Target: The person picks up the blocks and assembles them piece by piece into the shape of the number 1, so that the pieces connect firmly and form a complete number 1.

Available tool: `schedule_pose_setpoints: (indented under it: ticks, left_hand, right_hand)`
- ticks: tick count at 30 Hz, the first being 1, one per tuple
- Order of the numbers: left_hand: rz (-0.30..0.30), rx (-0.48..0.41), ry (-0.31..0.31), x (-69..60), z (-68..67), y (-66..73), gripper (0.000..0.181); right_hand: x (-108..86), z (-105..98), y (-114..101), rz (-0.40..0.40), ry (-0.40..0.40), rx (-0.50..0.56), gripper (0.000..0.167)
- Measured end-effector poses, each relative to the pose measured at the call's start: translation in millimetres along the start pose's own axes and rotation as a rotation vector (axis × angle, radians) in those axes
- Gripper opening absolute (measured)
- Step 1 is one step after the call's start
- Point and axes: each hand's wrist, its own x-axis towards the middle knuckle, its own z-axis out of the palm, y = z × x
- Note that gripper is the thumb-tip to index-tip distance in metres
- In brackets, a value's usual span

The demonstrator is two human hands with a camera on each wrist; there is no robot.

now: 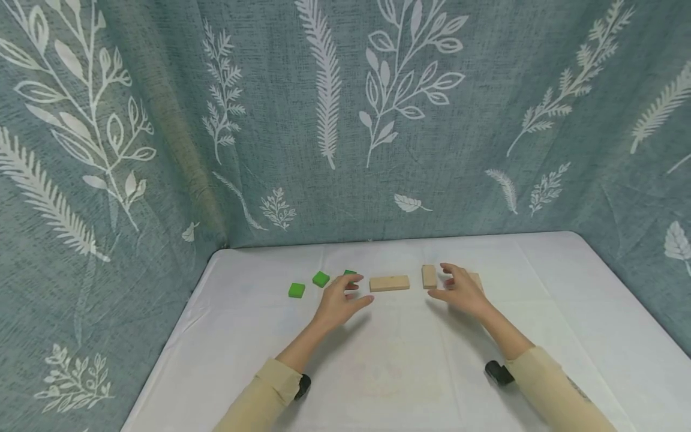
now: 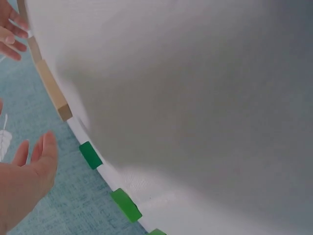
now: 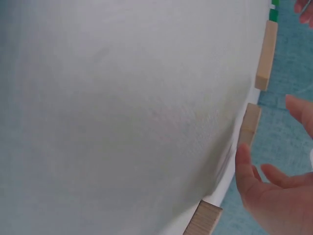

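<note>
My left hand hovers over the white table with its fingers loosely bent and nothing between them. It is nearest to a dark green block, partly hidden behind its fingers in the head view, and a long wooden block to its right. Two more green blocks lie farther left. My right hand has thumb and fingers spread beside a shorter wooden block and appears to hold nothing. Another wooden block lies behind that hand, partly covered by it.
A white cloth covers the table. Behind it and at both sides hangs a blue-green curtain with white leaf patterns. Black devices sit at both wrists, by the beige sleeves.
</note>
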Motion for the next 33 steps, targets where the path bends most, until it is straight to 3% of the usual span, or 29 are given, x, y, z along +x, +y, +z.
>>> schedule_pose_setpoints:
  ticks: [6, 12, 17, 33]
  left_hand:
    - [-0.016, -0.011, -0.027, 7.1, 5.3, -0.5, 0.049]
    - [-0.061, 0.039, -0.033, 15.5, 10.2, -4.5, 0.047]
    - [-0.058, 0.073, -0.034, 22.7, 13.7, -10.3, 0.045]
    - [0.027, 0.212, -0.041, 41.6, 23.6, -16.1, 0.039]
  right_hand:
    - [6.9, 1.7, 1.5, 0.037, -0.006, -0.024, 0.076]
    - [11.9, 3.2, 3.1, 0.05, -0.005, -0.038, 0.075]
    - [15.6, 3.9, 1.5, 0.05, -0.004, -0.064, 0.073]
    - [27.6, 9.8, 0.3, 0.034, 0.003, -0.136, 0.07]
